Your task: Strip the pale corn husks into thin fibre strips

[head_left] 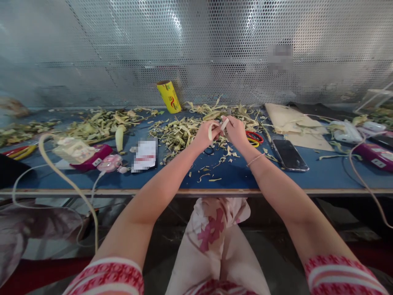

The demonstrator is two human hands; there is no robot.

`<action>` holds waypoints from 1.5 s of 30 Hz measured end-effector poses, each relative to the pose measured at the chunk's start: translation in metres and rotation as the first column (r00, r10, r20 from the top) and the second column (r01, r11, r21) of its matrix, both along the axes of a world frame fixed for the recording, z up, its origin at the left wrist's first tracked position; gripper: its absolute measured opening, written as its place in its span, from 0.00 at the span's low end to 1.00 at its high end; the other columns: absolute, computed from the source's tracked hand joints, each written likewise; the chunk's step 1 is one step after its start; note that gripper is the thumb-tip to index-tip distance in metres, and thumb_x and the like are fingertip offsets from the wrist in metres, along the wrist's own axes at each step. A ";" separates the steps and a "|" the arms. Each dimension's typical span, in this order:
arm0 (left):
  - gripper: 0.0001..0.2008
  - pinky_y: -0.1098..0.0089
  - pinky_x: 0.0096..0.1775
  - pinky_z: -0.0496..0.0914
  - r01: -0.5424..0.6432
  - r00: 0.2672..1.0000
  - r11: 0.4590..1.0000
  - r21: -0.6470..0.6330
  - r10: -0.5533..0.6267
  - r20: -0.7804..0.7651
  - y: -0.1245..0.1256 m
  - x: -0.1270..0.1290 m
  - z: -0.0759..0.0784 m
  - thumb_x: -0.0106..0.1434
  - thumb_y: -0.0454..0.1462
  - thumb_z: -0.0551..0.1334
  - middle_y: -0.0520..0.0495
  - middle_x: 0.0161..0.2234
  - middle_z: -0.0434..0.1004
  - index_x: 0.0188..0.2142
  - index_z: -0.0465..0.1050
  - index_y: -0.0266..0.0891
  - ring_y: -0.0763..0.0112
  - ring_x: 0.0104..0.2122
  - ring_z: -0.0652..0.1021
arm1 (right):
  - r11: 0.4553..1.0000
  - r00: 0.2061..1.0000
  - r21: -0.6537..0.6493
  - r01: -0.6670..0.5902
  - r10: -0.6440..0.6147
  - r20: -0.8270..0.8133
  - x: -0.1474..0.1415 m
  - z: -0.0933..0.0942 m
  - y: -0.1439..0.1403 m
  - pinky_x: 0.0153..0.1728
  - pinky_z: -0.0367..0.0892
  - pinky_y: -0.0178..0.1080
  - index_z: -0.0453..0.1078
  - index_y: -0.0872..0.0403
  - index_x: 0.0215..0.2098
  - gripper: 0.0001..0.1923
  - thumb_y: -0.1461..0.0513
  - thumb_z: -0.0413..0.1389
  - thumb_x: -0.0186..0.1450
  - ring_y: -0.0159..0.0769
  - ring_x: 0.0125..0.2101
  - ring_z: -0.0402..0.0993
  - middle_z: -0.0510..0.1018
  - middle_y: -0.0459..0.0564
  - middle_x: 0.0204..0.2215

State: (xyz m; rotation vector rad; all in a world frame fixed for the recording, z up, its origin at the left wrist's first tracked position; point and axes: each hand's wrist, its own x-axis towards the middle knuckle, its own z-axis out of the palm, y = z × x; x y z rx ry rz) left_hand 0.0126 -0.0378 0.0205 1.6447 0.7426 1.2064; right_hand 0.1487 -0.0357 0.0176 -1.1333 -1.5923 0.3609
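Two hands meet over the middle of the blue table [233, 174], both pinched on one pale strip [223, 124]. Strip is curved, whitish, looks like a peeled stalk or husk piece; can't tell which. Left hand [206, 135] grips the lower looped end, fingers closed on it. Right hand [236, 130] clamps the upper end between thumb and fingertips; thin bracelet [255, 159] on that wrist. Strip is held just above the tabletop, not resting on it.

Step in hand, as a judgement: peeling or splitting the strip, mid-pull. Next move likely calls for a steady opposing pull with both pinches kept tight, since the piece looks thin and could snap or slip.

Directly under and behind the hands: heap of greenish-yellow peelings [181, 132], spreading left in a second pile [101, 121]. Red-handled scissors [253, 137] just right of the right hand, partly hidden. Dark phone [290, 154] lies flat further right. Yellow roll [169, 96] stands tilted against the perforated metal wall [123, 49]. Pink gadget [109, 163] with a cable sits to the left.
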 end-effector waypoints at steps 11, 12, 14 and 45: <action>0.08 0.77 0.22 0.63 0.127 0.991 0.935 -0.331 -0.102 0.091 0.007 0.002 -0.010 0.57 0.35 0.66 0.50 0.20 0.74 0.27 0.69 0.33 0.81 0.17 0.68 | 0.753 0.907 -0.608 -0.252 -0.036 -0.420 0.004 0.005 0.001 0.12 0.40 0.31 0.59 0.53 0.18 0.23 0.51 0.49 0.67 0.24 0.10 0.46 0.57 0.40 0.09; 0.07 0.78 0.22 0.64 0.124 0.989 0.911 -0.393 -0.079 0.127 0.007 0.002 -0.009 0.58 0.34 0.65 0.49 0.21 0.74 0.28 0.70 0.32 0.82 0.17 0.68 | 0.748 0.918 -0.617 -0.243 -0.029 -0.396 0.004 0.006 -0.001 0.12 0.40 0.31 0.59 0.53 0.18 0.22 0.54 0.50 0.67 0.24 0.10 0.46 0.57 0.40 0.09; 0.05 0.79 0.23 0.65 0.115 0.985 0.875 -0.470 -0.038 0.171 0.008 0.002 -0.007 0.59 0.32 0.64 0.48 0.22 0.74 0.29 0.71 0.31 0.83 0.17 0.68 | 0.751 0.937 -0.618 -0.233 0.002 -0.350 0.004 0.009 -0.004 0.12 0.40 0.31 0.58 0.53 0.18 0.19 0.58 0.52 0.66 0.23 0.10 0.46 0.55 0.39 0.09; 0.12 0.76 0.24 0.62 0.223 0.964 0.948 -0.226 -0.179 0.196 0.015 -0.009 -0.011 0.57 0.42 0.67 0.54 0.22 0.69 0.32 0.68 0.38 0.80 0.19 0.69 | 0.612 0.725 -0.467 -0.638 0.275 -0.631 0.014 0.006 -0.001 0.11 0.45 0.26 0.59 0.54 0.25 0.16 0.55 0.59 0.62 0.20 0.12 0.47 0.56 0.36 0.12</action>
